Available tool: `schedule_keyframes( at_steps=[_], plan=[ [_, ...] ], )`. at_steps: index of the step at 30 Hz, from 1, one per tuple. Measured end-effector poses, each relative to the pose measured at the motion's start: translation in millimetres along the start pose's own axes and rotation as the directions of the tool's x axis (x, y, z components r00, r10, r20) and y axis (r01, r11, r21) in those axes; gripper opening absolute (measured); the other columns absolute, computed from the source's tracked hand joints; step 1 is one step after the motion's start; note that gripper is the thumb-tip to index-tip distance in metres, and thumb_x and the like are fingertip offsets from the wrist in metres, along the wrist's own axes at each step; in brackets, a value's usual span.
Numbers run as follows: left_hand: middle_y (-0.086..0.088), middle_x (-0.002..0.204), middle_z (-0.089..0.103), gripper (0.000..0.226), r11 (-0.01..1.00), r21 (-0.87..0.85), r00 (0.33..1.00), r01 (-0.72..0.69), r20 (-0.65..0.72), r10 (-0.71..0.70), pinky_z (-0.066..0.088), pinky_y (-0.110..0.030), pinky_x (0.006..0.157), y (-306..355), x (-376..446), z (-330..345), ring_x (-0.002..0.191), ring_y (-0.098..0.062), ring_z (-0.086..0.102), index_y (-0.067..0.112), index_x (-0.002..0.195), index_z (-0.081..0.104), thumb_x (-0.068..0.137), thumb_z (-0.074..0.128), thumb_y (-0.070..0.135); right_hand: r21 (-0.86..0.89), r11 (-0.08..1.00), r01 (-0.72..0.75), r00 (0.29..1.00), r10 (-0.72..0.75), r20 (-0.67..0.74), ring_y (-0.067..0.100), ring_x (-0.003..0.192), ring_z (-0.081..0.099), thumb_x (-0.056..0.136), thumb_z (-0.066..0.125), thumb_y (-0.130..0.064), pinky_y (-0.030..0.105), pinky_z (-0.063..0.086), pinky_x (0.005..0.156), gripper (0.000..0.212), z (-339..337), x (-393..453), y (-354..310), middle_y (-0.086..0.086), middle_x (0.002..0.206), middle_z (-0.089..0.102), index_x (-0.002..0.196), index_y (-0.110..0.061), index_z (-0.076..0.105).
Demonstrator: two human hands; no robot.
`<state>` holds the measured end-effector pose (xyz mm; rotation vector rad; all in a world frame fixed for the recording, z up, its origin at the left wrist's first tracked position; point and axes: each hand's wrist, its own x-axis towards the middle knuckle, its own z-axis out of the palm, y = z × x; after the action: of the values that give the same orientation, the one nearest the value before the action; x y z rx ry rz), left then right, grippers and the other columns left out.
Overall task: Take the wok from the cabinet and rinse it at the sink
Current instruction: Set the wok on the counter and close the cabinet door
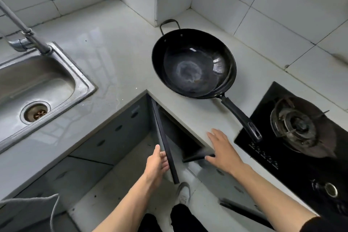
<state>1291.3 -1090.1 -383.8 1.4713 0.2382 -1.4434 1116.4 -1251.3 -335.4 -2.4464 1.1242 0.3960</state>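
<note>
A black wok [194,66] sits on the grey countertop [116,43] in the corner, its long handle [243,118] pointing toward the stove and a loop handle at its far rim. The corner cabinet door [165,143] stands open edge-on below the counter. My left hand [157,165] touches the door's edge with straight fingers. My right hand [222,149] hovers flat with spread fingers over the counter edge, short of the wok handle, holding nothing. The steel sink [82,84] lies at the left with its faucet [28,32] above it.
A black glass gas stove [263,149] with a burner [295,124] fills the right side. White tiled walls close off the corner behind the wok. A second cabinet door [199,157] hangs open under my right hand. My shoe [183,194] stands on the floor below.
</note>
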Motion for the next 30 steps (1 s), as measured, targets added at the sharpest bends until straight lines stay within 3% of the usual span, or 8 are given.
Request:
schedule_keyframes(
  at_steps=[3,5,9,15,18,24,27,30],
  plan=[
    [-0.012,0.104,0.065,0.054,1.000,-0.021,0.999,0.006,-0.047,-0.007,0.048,-0.032,0.084,-4,4,12,0.096,-0.025,0.061,0.004,0.109,0.066,0.103,0.035,0.048,-0.040,0.999,-0.036,0.999,0.035,-0.026,0.025,0.149,0.000,0.078,0.077,-0.039,0.035,0.009,0.121,0.099,9,-8,11,0.008,0.162,0.004,0.152,-0.018,0.015],
    [-0.010,0.104,0.070,0.053,0.999,-0.019,0.998,0.028,-0.057,-0.029,0.050,-0.034,0.084,-3,6,16,0.095,-0.025,0.065,0.005,0.110,0.066,0.102,0.037,0.048,-0.027,0.999,-0.040,0.999,0.040,-0.014,0.025,0.149,-0.001,0.074,0.081,-0.039,0.035,0.009,0.121,0.105,11,-10,15,0.006,0.163,0.003,0.153,-0.021,0.014],
    [-0.013,0.109,0.070,0.052,0.997,-0.050,0.997,0.064,-0.041,-0.066,0.048,-0.040,0.095,-3,12,27,0.102,-0.030,0.066,0.005,0.112,0.064,0.102,0.037,0.048,-0.006,1.000,-0.008,0.999,0.008,0.041,0.024,0.149,-0.001,0.069,0.084,-0.041,0.036,0.012,0.120,0.110,3,-10,24,0.002,0.162,0.002,0.153,-0.024,0.014],
    [-0.013,0.105,0.069,0.053,0.981,-0.157,0.993,0.113,0.041,-0.108,0.046,-0.039,0.097,1,18,52,0.097,-0.027,0.066,0.004,0.105,0.061,0.101,0.038,0.052,-0.008,1.000,0.017,0.998,-0.016,0.069,0.023,0.149,-0.002,0.069,0.084,-0.041,0.037,0.013,0.121,0.112,-2,-9,31,-0.001,0.163,0.002,0.153,-0.025,0.012],
    [-0.014,0.094,0.073,0.058,0.980,-0.163,0.993,0.114,0.056,-0.106,0.050,-0.036,0.089,2,22,63,0.094,-0.025,0.067,0.001,0.104,0.064,0.100,0.038,0.053,-0.016,1.000,0.021,0.997,-0.020,0.071,0.023,0.148,-0.002,0.069,0.084,-0.041,0.036,0.012,0.120,0.112,-3,-9,30,0.000,0.162,0.002,0.153,-0.024,0.012],
    [-0.021,0.114,0.062,0.056,0.975,-0.182,0.990,0.131,0.074,-0.119,0.044,-0.042,0.106,8,29,77,0.103,-0.029,0.061,0.004,0.113,0.056,0.099,0.040,0.055,-0.003,1.000,0.030,0.997,-0.030,0.071,0.023,0.148,-0.002,0.070,0.084,-0.040,0.034,0.010,0.120,0.111,-4,-7,32,0.001,0.163,0.002,0.153,-0.024,0.012],
    [-0.020,0.116,0.063,0.058,0.967,-0.206,0.987,0.150,0.082,-0.136,0.045,-0.042,0.105,11,32,84,0.107,-0.030,0.061,0.004,0.105,0.059,0.097,0.040,0.059,-0.004,0.999,0.035,0.997,-0.034,0.070,0.022,0.148,-0.001,0.069,0.084,-0.040,0.034,0.010,0.120,0.111,-5,-7,33,0.001,0.163,0.002,0.153,-0.023,0.013],
    [-0.022,0.120,0.061,0.062,0.953,-0.259,0.987,0.155,0.087,-0.137,0.046,-0.041,0.102,13,35,94,0.108,-0.031,0.061,0.001,0.112,0.058,0.096,0.041,0.059,0.001,0.999,0.035,0.997,-0.035,0.069,0.022,0.148,-0.001,0.070,0.084,-0.038,0.034,0.012,0.120,0.111,-5,-7,33,0.001,0.163,0.002,0.153,-0.023,0.013]
  ],
)
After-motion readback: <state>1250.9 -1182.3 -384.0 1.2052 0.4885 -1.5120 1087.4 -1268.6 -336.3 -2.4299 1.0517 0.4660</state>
